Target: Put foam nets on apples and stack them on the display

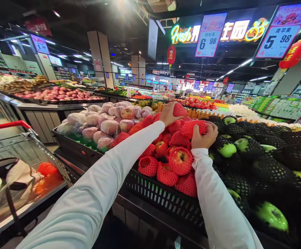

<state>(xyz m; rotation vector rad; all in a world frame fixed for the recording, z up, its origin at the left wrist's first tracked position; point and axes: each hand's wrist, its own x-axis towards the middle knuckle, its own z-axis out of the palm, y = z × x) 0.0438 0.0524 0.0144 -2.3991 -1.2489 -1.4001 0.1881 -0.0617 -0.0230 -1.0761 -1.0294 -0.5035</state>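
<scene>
A heap of red apples in red foam nets (176, 159) fills a black crate (163, 197) in front of me. My left hand (168, 114) grips one red-netted apple (179, 110) at the top of the heap, lifted slightly. My right hand (204, 135) is closed on another red-netted apple (195, 127) just to the right, near the border with the green apples. Both arms are in white sleeves.
Green apples in black nets (259, 162) lie to the right; pale-wrapped apples (106, 124) to the left. A shopping cart (18, 166) with a red handle and an orange net bag stands at my left. Further produce stands and price signs (209, 34) are behind.
</scene>
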